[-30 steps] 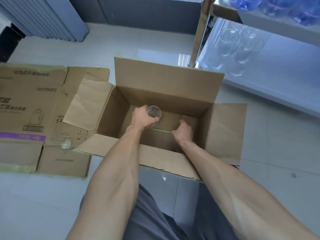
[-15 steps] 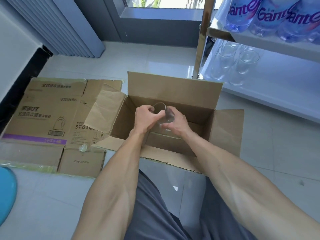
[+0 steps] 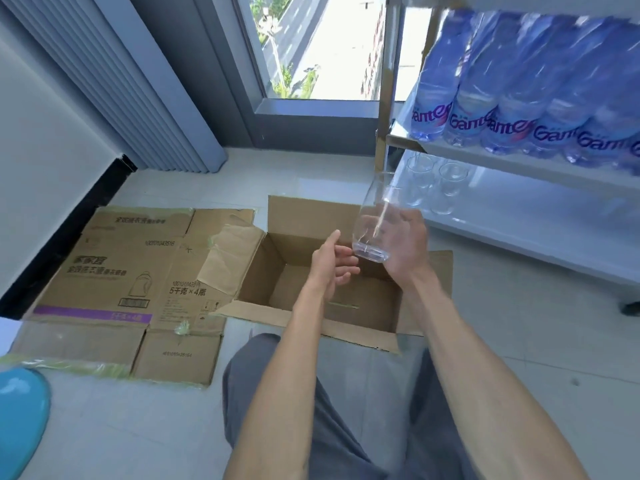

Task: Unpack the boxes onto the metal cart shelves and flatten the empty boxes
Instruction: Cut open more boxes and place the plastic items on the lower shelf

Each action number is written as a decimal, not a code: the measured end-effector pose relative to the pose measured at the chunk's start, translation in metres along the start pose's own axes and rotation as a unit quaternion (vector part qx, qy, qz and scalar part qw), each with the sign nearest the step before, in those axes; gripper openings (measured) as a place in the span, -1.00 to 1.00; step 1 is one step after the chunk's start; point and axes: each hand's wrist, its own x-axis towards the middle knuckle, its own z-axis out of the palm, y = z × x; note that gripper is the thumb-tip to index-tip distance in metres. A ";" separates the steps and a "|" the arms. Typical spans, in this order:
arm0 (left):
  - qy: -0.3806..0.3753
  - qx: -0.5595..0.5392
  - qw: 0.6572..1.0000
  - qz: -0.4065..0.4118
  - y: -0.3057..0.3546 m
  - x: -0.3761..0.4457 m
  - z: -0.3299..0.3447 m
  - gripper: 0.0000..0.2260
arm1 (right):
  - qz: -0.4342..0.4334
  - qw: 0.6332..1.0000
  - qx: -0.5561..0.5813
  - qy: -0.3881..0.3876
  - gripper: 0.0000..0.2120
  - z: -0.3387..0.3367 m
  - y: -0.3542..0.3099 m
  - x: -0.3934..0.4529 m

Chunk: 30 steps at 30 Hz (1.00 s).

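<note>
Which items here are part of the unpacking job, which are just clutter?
Job:
- glass, held in right hand
- left hand, open, beside the glass
- open box
- cart shelf with two glasses
- bottles on the shelf above
- flattened box

Lying about:
- blue object, cut off at the frame edge
- blinds

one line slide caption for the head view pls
Right hand lifts a clear drinking glass from the open cardboard box toward the metal cart shelf.
</note>
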 end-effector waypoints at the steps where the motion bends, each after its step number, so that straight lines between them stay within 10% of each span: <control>1: -0.023 -0.013 1.000 0.004 0.001 -0.011 0.009 -0.48 | -0.006 1.000 0.007 0.000 -0.49 0.003 -0.012 -0.008; 15: -0.308 -0.004 0.951 0.020 0.010 -0.106 0.118 -0.30 | -0.135 0.980 -0.116 0.088 -0.53 -0.031 -0.100 -0.093; 24: -0.205 -0.115 0.972 0.018 -0.023 -0.136 0.157 -0.37 | -0.127 0.925 -0.343 0.108 -0.44 -0.078 -0.137 -0.125; 30: -0.212 -0.167 0.961 0.059 -0.042 -0.155 0.165 -0.52 | -0.203 0.924 -0.301 0.121 -0.35 -0.092 -0.141 -0.145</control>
